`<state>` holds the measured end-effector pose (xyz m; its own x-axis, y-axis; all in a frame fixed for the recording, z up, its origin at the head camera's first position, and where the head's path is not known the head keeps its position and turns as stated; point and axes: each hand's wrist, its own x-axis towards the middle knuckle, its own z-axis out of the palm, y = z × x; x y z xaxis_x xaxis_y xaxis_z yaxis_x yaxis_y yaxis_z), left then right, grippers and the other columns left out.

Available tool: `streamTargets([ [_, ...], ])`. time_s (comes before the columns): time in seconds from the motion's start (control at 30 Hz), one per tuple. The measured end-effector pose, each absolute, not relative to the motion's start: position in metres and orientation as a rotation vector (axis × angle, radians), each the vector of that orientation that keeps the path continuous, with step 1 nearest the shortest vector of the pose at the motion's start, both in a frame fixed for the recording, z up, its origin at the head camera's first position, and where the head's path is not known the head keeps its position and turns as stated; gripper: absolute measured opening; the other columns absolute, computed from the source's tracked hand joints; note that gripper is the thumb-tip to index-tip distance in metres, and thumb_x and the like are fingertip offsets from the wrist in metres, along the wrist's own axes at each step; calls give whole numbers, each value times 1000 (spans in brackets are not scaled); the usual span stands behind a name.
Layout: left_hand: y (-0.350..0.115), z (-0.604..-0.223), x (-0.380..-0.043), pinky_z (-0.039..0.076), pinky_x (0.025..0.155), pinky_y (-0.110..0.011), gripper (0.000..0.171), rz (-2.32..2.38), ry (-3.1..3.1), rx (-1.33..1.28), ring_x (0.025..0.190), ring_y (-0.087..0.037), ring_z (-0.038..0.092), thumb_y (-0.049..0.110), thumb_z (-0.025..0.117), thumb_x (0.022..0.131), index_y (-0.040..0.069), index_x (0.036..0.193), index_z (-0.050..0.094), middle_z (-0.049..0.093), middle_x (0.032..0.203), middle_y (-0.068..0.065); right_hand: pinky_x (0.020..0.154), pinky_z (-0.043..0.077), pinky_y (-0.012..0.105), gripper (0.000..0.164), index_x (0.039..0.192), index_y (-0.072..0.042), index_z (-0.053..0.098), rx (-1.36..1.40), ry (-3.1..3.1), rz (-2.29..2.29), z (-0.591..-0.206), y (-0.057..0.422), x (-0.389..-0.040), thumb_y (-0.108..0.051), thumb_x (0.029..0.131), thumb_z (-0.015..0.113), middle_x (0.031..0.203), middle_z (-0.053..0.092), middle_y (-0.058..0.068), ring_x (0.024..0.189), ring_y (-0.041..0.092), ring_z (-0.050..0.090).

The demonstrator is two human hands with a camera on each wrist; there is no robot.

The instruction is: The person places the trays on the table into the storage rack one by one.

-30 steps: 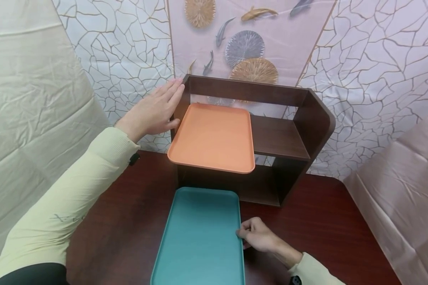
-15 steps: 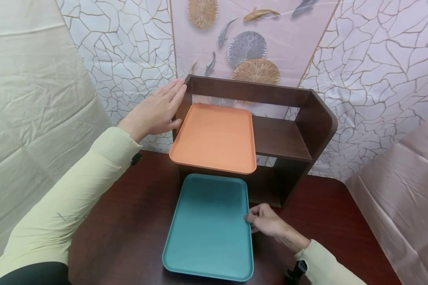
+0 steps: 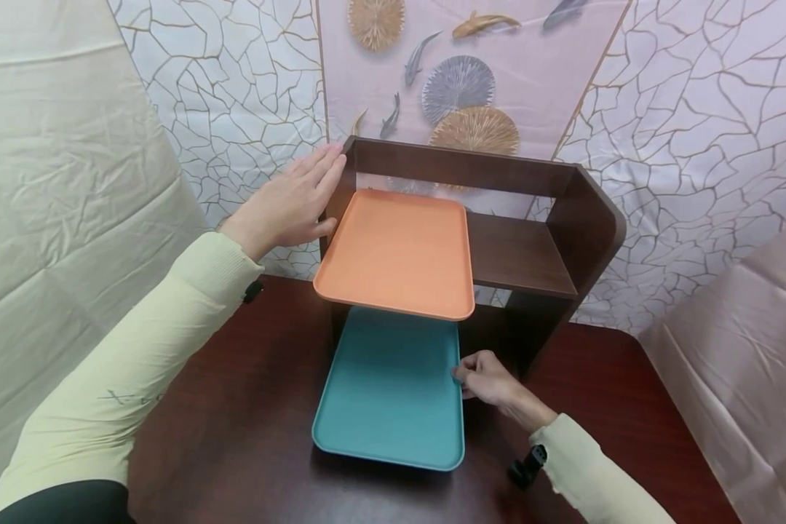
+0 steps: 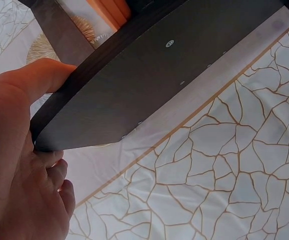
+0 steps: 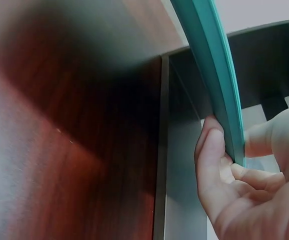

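My right hand (image 3: 491, 380) pinches the right edge of a teal tray (image 3: 393, 397) between thumb and fingers. The tray's far end lies beneath an orange tray (image 3: 398, 256), at the lower level of a dark brown two-tier shelf (image 3: 520, 251); its near end hangs above the table. In the right wrist view, the teal rim (image 5: 217, 75) runs between my thumb and fingers. My left hand (image 3: 290, 200) rests with extended fingers against the shelf's left side panel (image 4: 119, 95). The orange tray lies on the upper tier, its near end jutting out past the front.
A reddish-brown table (image 3: 236, 407) carries the shelf. Behind it hangs a patterned cloth (image 3: 249, 87) with fish and round motifs in the middle. Pale cloths flank both sides, a cream one (image 3: 72, 182) at left and a pinkish one (image 3: 753, 349) at right.
My right hand has moved forward with the teal tray, whose far end has gone from in front of the shelf to under the orange tray. The left hand stays on the panel.
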<state>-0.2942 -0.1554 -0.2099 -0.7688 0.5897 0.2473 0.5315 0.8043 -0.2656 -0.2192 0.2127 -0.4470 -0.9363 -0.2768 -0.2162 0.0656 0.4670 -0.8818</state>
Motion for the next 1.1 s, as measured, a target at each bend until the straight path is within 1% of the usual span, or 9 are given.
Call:
streamTargets([
  [0.23, -155, -210, -295, 16, 136, -52, 91, 267, -2671, -853, 166, -41, 10, 31, 61, 102, -11, 165, 10, 8, 176, -27, 89, 66, 49, 40, 69, -9, 53, -145, 2427, -1449, -451, 212, -239, -10, 109, 47, 67, 57, 1, 85, 19, 77],
  [0.4, -155, -211, -295, 15, 136, -51, 91, 272, -2673, -845, 166, -40, 9, 32, 61, 102, -11, 165, 10, 7, 177, -26, 88, 67, 47, 42, 66, -13, 43, -113, 2454, -1438, -455, 209, -253, -8, 107, 46, 60, 42, -4, 80, 17, 74],
  [0.5, -155, -211, -294, 16, 136, -52, 91, 271, -2677, -841, 166, -40, 9, 32, 61, 103, -10, 165, 10, 7, 177, -26, 87, 67, 46, 42, 64, -14, 42, -84, 2472, -1440, -458, 207, -262, -6, 105, 46, 59, 40, -4, 75, 16, 71],
  [0.6, -155, -210, -294, 16, 136, -53, 91, 273, -2680, -838, 166, -40, 9, 32, 60, 103, -10, 165, 9, 6, 177, -26, 86, 67, 46, 39, 66, -12, 48, -55, 2492, -1437, -461, 206, -271, -6, 104, 46, 60, 46, -3, 74, 15, 71],
  [0.73, -155, -211, -294, 17, 136, -53, 91, 286, -2680, -827, 166, -40, 9, 32, 60, 103, -10, 165, 9, 6, 177, -26, 87, 67, 46, 34, 72, -9, 56, -34, 2499, -1444, -464, 205, -282, -6, 104, 48, 62, 54, -2, 79, 16, 75],
  [0.9, -154, -212, -294, 18, 135, -53, 91, 294, -2671, -818, 166, -40, 10, 32, 61, 103, -10, 165, 10, 8, 177, -25, 89, 67, 46, 28, 79, -8, 56, -26, 2524, -1424, -466, 204, -296, -7, 106, 47, 70, 54, -1, 84, 16, 73],
  [0.97, -154, -212, -294, 18, 135, -53, 90, 294, -2670, -816, 166, -40, 11, 32, 60, 103, -9, 165, 10, 8, 177, -25, 89, 67, 46, 24, 87, -5, 59, -32, 2535, -1412, -467, 204, -300, -8, 107, 47, 75, 56, 1, 85, 16, 72],
  [1.03, -154, -212, -294, 18, 135, -53, 90, 294, -2668, -816, 166, -40, 11, 32, 60, 103, -9, 165, 10, 8, 177, -25, 90, 66, 47, 20, 100, -1, 64, -41, 2545, -1408, -468, 204, -304, -8, 107, 47, 81, 58, 4, 86, 17, 71],
  [1.1, -154, -212, -294, 18, 135, -52, 90, 296, -2668, -817, 166, -40, 11, 32, 60, 103, -10, 165, 11, 8, 177, -25, 90, 66, 48, 21, 113, 3, 64, -56, 2554, -1398, -470, 204, -307, -8, 107, 47, 85, 56, 6, 86, 18, 69],
])
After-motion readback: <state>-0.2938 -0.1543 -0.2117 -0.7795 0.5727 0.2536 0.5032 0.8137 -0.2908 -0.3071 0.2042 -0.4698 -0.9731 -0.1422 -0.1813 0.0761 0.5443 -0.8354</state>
